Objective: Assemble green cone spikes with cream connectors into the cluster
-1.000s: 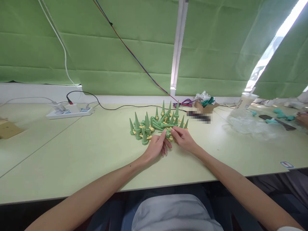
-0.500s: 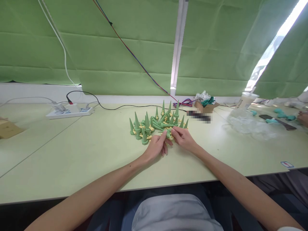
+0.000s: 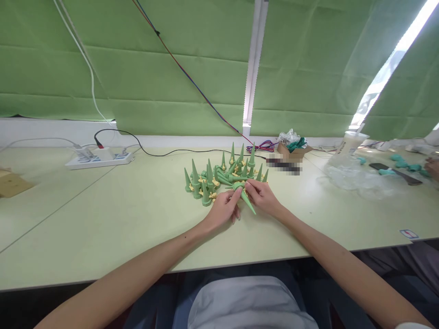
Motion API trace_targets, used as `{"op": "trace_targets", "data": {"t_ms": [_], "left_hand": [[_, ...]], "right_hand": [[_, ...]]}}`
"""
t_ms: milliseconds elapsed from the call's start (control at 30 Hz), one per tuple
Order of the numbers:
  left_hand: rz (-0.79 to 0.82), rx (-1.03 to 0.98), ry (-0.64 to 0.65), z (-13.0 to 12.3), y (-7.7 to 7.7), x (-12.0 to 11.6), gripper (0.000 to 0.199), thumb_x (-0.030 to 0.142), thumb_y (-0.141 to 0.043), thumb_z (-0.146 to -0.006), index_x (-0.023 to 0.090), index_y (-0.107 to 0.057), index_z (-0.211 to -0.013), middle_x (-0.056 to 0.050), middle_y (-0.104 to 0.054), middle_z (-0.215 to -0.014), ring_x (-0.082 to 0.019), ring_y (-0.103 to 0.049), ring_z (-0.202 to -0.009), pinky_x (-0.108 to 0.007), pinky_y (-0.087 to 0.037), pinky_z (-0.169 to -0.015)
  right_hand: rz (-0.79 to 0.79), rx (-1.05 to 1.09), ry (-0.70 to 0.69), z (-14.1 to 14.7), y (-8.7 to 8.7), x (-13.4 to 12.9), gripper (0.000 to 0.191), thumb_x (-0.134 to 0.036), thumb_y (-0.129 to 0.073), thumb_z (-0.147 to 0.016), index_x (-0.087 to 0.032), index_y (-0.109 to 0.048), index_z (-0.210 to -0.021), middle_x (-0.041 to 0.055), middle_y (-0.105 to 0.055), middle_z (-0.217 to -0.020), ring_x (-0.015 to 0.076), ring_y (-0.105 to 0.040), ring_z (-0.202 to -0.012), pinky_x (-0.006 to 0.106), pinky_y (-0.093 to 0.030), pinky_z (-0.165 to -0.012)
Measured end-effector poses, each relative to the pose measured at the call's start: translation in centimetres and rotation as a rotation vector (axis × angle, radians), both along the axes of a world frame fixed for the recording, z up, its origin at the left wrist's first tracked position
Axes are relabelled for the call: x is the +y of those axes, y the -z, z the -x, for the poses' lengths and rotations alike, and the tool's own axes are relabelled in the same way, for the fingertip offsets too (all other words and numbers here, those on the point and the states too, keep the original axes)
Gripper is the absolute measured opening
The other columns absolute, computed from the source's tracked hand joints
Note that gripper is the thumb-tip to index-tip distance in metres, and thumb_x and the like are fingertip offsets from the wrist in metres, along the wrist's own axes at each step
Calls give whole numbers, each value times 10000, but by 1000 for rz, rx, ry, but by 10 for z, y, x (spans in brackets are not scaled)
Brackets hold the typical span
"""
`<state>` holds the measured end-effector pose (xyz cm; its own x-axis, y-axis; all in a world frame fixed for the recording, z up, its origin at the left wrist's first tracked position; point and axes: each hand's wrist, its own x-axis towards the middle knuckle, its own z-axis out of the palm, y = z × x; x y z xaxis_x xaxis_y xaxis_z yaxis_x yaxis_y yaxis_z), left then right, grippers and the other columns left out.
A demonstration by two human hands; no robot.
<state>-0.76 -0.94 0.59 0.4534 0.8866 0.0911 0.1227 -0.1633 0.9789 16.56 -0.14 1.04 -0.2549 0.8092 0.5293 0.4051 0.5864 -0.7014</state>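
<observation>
Between my two hands is a green plastic spike [image 3: 247,202], its long tip pointing down and to the right toward me. My left hand [image 3: 224,210] pinches it near the wide base with thumb and fingers. My right hand [image 3: 262,196] is closed at the other side of the base; whether it also holds a small part there is hidden by the fingers. Just beyond my hands stands a cluster of similar green spikes [image 3: 195,178], several upright and some lying down, with small yellow pieces [image 3: 216,182] on or beside them.
A white power strip [image 3: 99,158] lies at the back left, a cardboard piece [image 3: 13,183] at the far left. Behind the spikes sit a cable coil [image 3: 261,146] and a small box [image 3: 294,152]. To the right are a cup [image 3: 348,145], plastic bag [image 3: 356,180] and another person's hand [image 3: 432,168].
The spike between my hands has turned, so its long tip now shows, pointing down toward me. My left fingers have curled in slightly. The cluster has not moved.
</observation>
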Motion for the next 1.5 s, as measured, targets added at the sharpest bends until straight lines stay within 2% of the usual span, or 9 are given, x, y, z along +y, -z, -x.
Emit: {"op": "trace_targets", "data": {"t_ms": [167,400,533,667,800,967,1200,1500], "left_hand": [[-46,27,-12,0,1,-2,471,635,-508,-886,174,-558,-801,9,-555,-487,-124,-525,-396,-247,-415,-420],[-52,10,-20,-1,-4,-8,467,542,-636,-833,166,-603,-1107,41,-529,-519,-115,-504,-428,-236,-389,-438],[-103,43,-59,-1,-4,-8,384,520,-647,-824,178,-576,-984,48,-510,-522,-130,-530,-452,-252,-398,-462],[-137,51,-96,-2,-4,-6,358,498,-668,-802,213,-450,-804,67,-444,-521,-142,-537,-463,-260,-377,-460],[-200,66,-119,-2,-3,-5,358,454,-668,-802,215,-405,-756,61,-408,-576,-125,-509,-489,-257,-379,-478],[-282,69,-121,-2,-2,-5,334,424,-642,-824,204,-404,-742,35,-384,-693,-104,-471,-541,-249,-392,-495],[-330,82,-146,-2,1,-3,351,425,-629,-832,202,-378,-731,18,-413,-759,-101,-448,-579,-239,-390,-505],[-382,92,-147,-3,-1,-4,172,355,-581,-880,197,-520,-850,-12,-509,-853,-101,-464,-592,-234,-395,-518]], "right_hand": [[-47,-27,40,-1,2,2,456,-478,-375,-1010,-213,-326,-642,-42,-356,-523,115,-331,-510,263,-282,-518],[-38,-27,37,-2,3,3,475,-498,-365,-1010,-208,-356,-635,-30,-392,-531,116,-348,-509,264,-290,-509],[3,10,20,0,3,2,487,-513,-371,-1007,-211,-366,-625,-25,-396,-517,118,-359,-492,265,-292,-487],[37,35,-3,0,3,2,501,-535,-372,-1001,-212,-368,-618,-23,-404,-501,117,-361,-474,264,-288,-465],[70,49,-18,0,2,1,510,-544,-379,-995,-213,-348,-608,-29,-397,-484,110,-348,-453,263,-283,-450],[91,54,-17,1,0,0,542,-546,-374,-993,-216,-363,-564,-27,-396,-437,111,-345,-428,266,-294,-442],[75,67,-15,2,0,1,564,-549,-380,-987,-217,-359,-532,-24,-396,-415,111,-361,-416,262,-293,-432],[82,69,-8,4,-2,-2,576,-532,-395,-986,-218,-358,-505,-22,-402,-405,113,-370,-415,272,-307,-459]]}}
